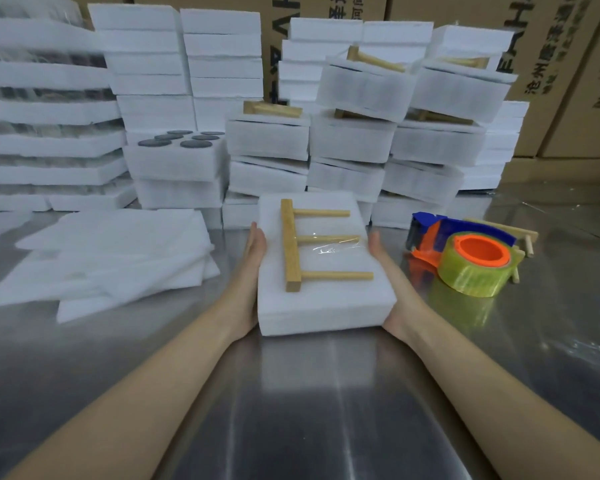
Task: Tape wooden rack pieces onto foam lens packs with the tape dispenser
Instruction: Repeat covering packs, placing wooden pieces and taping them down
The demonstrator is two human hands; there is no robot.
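Observation:
A white foam lens pack (323,306) sits in front of me over the steel table. On its top lies a wooden rack piece (291,244), a bar with three pegs pointing right. A clear strip of tape (336,245) crosses the middle peg. My left hand (253,268) presses flat against the pack's left side and my right hand (392,289) against its right side, so both grip the pack. The tape dispenser (465,254), blue and orange with a yellowish roll, rests on the table to the right, apart from my hands.
Stacks of foam packs (267,140) with rack pieces on top stand behind, and taller plain foam stacks (146,64) at the back left. Loose foam sheets (111,258) lie at the left. Another wooden rack piece (527,237) lies behind the dispenser. Cardboard boxes (568,64) line the back.

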